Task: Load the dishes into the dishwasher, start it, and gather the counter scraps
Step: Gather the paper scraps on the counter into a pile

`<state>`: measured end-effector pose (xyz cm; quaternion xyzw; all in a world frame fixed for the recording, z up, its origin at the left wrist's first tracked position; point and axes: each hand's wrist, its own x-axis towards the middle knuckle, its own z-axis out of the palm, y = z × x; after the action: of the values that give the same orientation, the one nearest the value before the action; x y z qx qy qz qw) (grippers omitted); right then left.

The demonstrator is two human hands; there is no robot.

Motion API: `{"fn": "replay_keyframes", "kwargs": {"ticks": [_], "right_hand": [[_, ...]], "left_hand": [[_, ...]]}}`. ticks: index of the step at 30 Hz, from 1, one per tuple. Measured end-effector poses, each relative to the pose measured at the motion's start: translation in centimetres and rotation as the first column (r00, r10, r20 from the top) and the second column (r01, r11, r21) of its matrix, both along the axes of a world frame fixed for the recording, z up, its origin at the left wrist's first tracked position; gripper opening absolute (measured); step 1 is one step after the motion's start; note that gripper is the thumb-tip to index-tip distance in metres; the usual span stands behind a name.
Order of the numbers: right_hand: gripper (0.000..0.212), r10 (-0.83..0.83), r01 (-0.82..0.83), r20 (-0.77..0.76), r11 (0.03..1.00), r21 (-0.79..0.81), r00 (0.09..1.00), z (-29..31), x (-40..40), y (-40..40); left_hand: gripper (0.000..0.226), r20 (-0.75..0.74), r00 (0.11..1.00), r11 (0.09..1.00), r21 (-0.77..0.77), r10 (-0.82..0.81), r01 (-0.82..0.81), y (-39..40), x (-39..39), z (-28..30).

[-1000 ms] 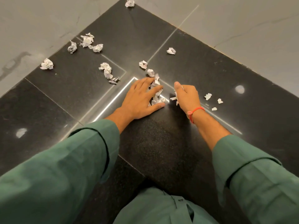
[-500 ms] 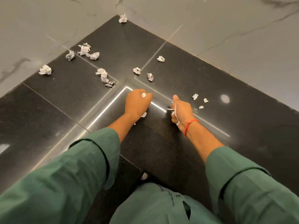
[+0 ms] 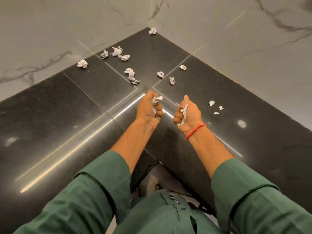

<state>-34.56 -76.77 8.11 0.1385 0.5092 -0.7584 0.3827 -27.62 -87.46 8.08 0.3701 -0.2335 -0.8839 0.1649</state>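
A black stone worktop (image 3: 50,115) fills an inner corner between pale marbled walls (image 3: 42,27), its polished slabs crossed by bright streaks of reflected light. A person in green sleeves (image 3: 94,191) leans over it, both forearms reaching toward the corner. The left hand (image 3: 148,108) is raised just above the surface, fingers curled round a wad of crumpled paper scraps (image 3: 157,100) that pokes out white between thumb and fingers. The right hand (image 3: 186,113), a red thread bracelet (image 3: 195,130) at its wrist, is likewise closed round a strip of torn paper (image 3: 184,110), thumb pointing up. More scraps lie loose beyond the hands: a cluster near the left wall (image 3: 116,52), one ball apart from it (image 3: 82,63), a twisted piece (image 3: 130,74) near the slab joints, two small bits (image 3: 160,74) close to the middle, one in the far corner (image 3: 152,30), and three tiny fragments (image 3: 211,103) right of the right hand.
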Motion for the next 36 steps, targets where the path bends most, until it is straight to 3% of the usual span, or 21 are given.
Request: {"fn": "replay_keyframes", "kwargs": {"ticks": [6,10,14,20,27,36], "right_hand": [[0.053,0.168,-0.163,0.034,0.981,-0.105,0.985,1.0,1.7,-0.4],[0.068,0.298,-0.281,0.063,0.939,-0.2,0.952,1.4,2.9,-0.2],[0.056,0.419,-0.378,0.127,0.889,-0.259,0.899,1.0,4.9,0.2],[0.058,0.576,-0.507,0.173,0.8,-0.321,0.799,1.3,9.4,0.4],[0.071,0.794,-0.718,0.139,0.598,-0.356,0.592,2.9,19.3,1.2],[0.072,0.943,-0.878,0.158,0.33,-0.347,0.292,1.3,37.0,6.9]], "left_hand": [[0.046,-0.014,0.995,0.995,0.022,0.097,-0.097,1.9,4.1,1.8],[0.04,-0.036,0.983,0.983,0.026,0.182,-0.181,3.6,6.8,2.4],[0.044,-0.003,0.951,0.951,0.007,0.311,-0.31,6.1,10.0,2.5],[0.04,-0.005,0.869,0.869,-0.036,0.494,-0.494,9.2,15.4,4.1],[0.048,-0.061,0.719,0.716,-0.062,0.693,-0.695,13.1,25.6,5.2],[0.038,-0.082,0.465,0.466,-0.006,0.882,-0.885,22.9,42.5,3.4]]}}
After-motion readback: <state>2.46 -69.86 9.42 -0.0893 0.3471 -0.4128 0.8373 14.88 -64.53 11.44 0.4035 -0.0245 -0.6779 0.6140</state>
